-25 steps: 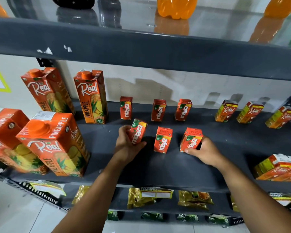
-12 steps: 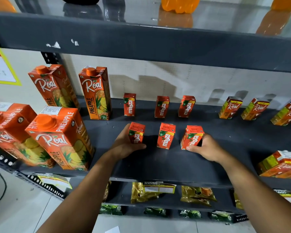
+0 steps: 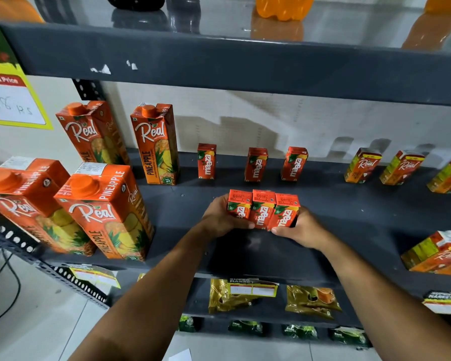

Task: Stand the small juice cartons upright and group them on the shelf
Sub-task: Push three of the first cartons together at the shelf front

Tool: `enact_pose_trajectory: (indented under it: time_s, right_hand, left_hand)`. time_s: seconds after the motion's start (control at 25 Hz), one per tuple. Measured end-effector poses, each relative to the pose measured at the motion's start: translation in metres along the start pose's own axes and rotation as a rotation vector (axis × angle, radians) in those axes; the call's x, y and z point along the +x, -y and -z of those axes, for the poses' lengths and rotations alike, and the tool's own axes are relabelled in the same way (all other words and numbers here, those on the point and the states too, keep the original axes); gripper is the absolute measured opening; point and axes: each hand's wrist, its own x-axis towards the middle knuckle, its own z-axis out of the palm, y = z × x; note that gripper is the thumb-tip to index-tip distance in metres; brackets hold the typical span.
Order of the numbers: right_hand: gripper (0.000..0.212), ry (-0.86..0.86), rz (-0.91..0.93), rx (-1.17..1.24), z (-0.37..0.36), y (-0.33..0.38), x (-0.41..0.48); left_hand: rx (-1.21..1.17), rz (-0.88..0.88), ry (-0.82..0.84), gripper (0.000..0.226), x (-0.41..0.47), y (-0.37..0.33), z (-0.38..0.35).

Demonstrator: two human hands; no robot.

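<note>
Three small red Maaza juice cartons stand upright side by side, touching, near the front middle of the dark grey shelf (image 3: 349,220): left carton (image 3: 239,204), middle carton (image 3: 262,208), right carton (image 3: 284,212). My left hand (image 3: 219,217) presses against the left carton and my right hand (image 3: 301,229) against the right one, squeezing the row together. Three more small Maaza cartons stand spaced apart at the back: (image 3: 206,161), (image 3: 256,164), (image 3: 293,164).
Tall Real pineapple cartons (image 3: 155,143) (image 3: 107,209) fill the shelf's left side. Small Real cartons (image 3: 362,165) (image 3: 401,168) stand at the back right, and more (image 3: 438,252) lie at the front right. Snack packets (image 3: 311,300) sit on the shelf below, bottles above.
Both hands have slid the outer cartons inward against the middle one, so the three front cartons now touch in a tight row. The left carton went from tilted to upright.
</note>
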Motion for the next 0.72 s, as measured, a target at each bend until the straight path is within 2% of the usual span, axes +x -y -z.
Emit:
enact_pose_trajectory:
  time_s: [0.08,0.24,0.36,0.52,0.72]
  right_hand:
    - [0.069,-0.009,0.007,-0.028,-0.007,-0.011,0.000]
    - [0.075,-0.013,0.000,0.017,-0.019,-0.015,-0.018]
    - [0.062,0.001,0.014,0.086,-0.027,-0.012,-0.035]
    - [0.045,-0.020,0.029,0.082,-0.033,-0.002,-0.053]
    - [0.052,0.008,0.043,0.045,-0.034,-0.003,-0.055]
  left_hand:
    - [0.013,-0.011,0.045,0.052,-0.006,0.001,-0.001]
    - [-0.013,-0.058,0.054,0.055,-0.027,0.011,-0.007]
    - [-0.035,-0.032,0.043,0.055,-0.044,0.016,-0.012]
    - [0.053,-0.008,0.000,0.058,-0.063,0.020,-0.016]
    - [0.154,0.034,-0.026,0.067,-0.068,0.022,-0.018]
